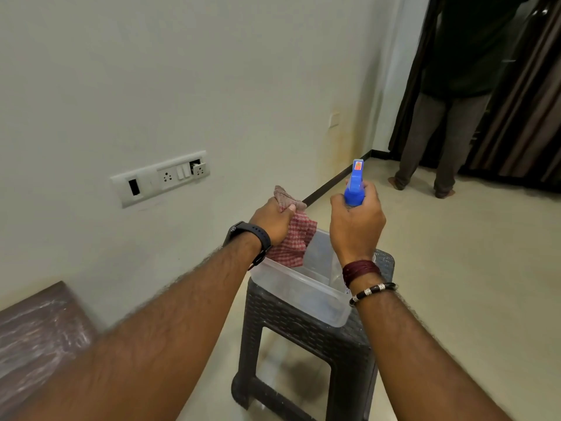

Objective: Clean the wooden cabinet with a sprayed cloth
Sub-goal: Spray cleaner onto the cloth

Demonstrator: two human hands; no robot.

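Two hands in view: left hand (273, 221) and right hand (356, 221). One red-and-white checked cloth (291, 238). One blue plastic spray bottle head (355, 185). One clear plastic rectangular container (306, 291). One dark woven-pattern plastic stool (306, 338). One black wristwatch (249, 238). Two wrist bands: one maroon thread band (359, 268), one black-and-silver bracelet (372, 291). One white wall switchboard (161, 177). One brown wooden cabinet top (36, 332). One other person standing (446, 117).
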